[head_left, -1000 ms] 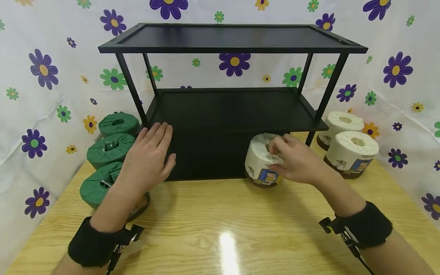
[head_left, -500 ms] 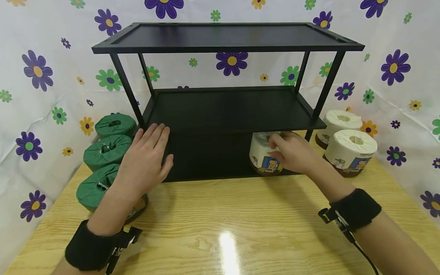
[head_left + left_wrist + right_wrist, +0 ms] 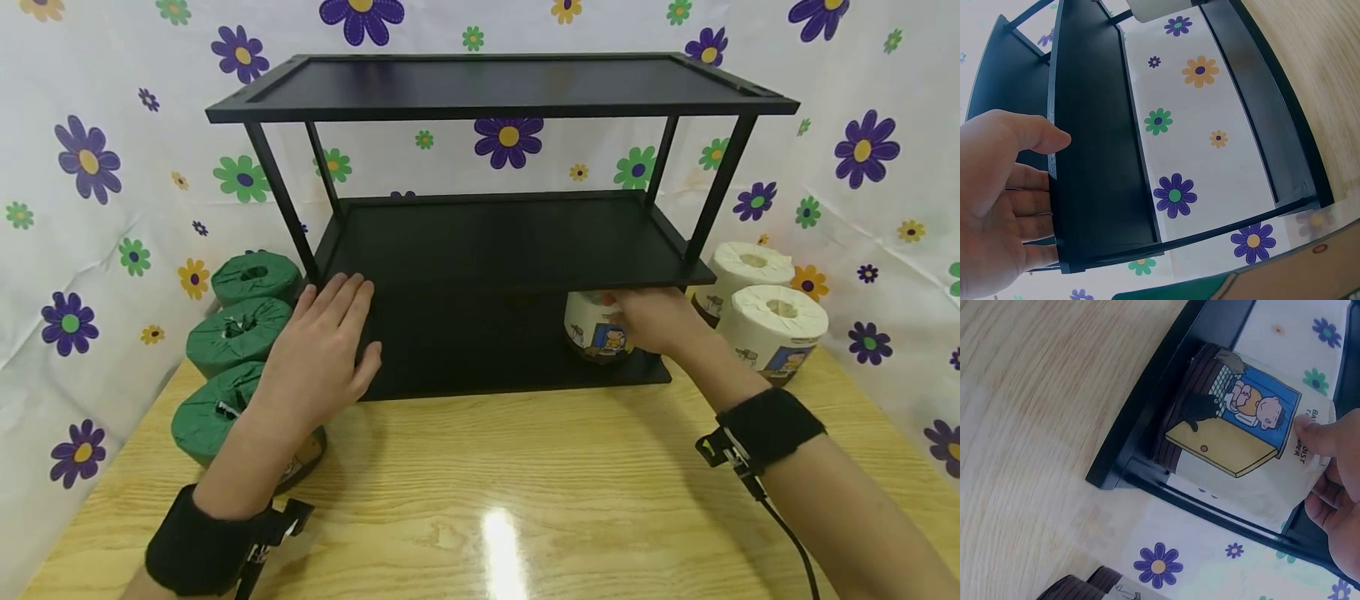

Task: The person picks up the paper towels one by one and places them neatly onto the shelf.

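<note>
A black rack (image 3: 495,242) with three levels stands on the wooden table. My right hand (image 3: 652,319) reaches under its middle shelf and pinches the top of a white-wrapped toilet paper roll (image 3: 597,329). This roll is upright over the right part of the bottom shelf (image 3: 465,350); whether its base touches is unclear. In the right wrist view, the thumb lies on the printed wrapper (image 3: 1235,425) and the curled fingers are at the roll's top. My left hand (image 3: 318,358) rests with straight fingers on the left front edge of the middle shelf, thumb spread apart.
Several green-wrapped toilet paper rolls (image 3: 238,327) line the rack's left side, the nearest partly behind my left forearm. Two more white-wrapped rolls (image 3: 776,329) stand at its right. A flowered cloth (image 3: 862,250) hangs behind. The middle shelf lies low over my right hand.
My right hand has moved the white roll from the rack's front edge back and rightward, in under the middle shelf. The left hand has stayed on the shelf edge.
</note>
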